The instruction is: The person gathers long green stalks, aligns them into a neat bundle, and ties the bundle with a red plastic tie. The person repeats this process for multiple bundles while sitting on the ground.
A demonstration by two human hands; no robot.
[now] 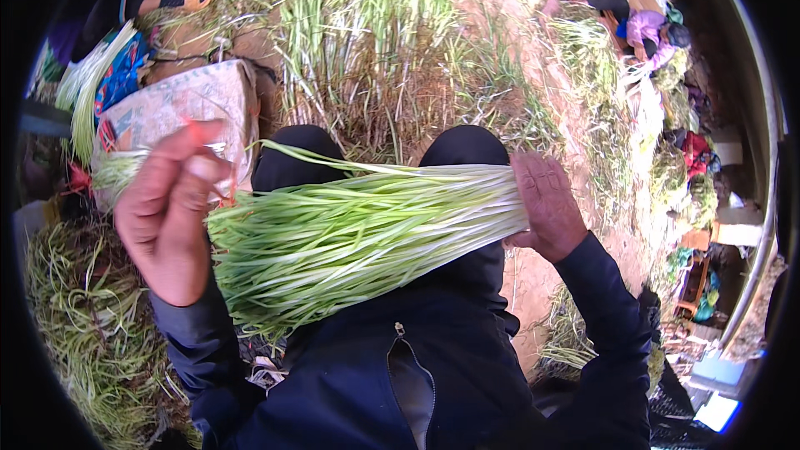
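Observation:
A thick bundle of long-leaved chives (pixel 369 225) lies across my thighs, its green tips to the left and pale stem ends to the right. My right hand (pixel 547 206) cups those pale ends, with its palm against them and the thumb at the lower edge. Raised in front of the green tips, my left hand (pixel 172 219) pinches a thin red tie (pixel 200 131) between thumb and fingers. Part of a red strand also hangs beside the leaf tips. One loose leaf sticks out above the bundle, over my knee.
A sack-covered block (pixel 187 97) stands ahead on the left, with more chives on it. Untrimmed stalks (pixel 375 56) are spread on the dirt floor beyond my knees. Leaf scraps (pixel 94 325) heap up at lower left. Other people sit at upper left and upper right (pixel 653 34).

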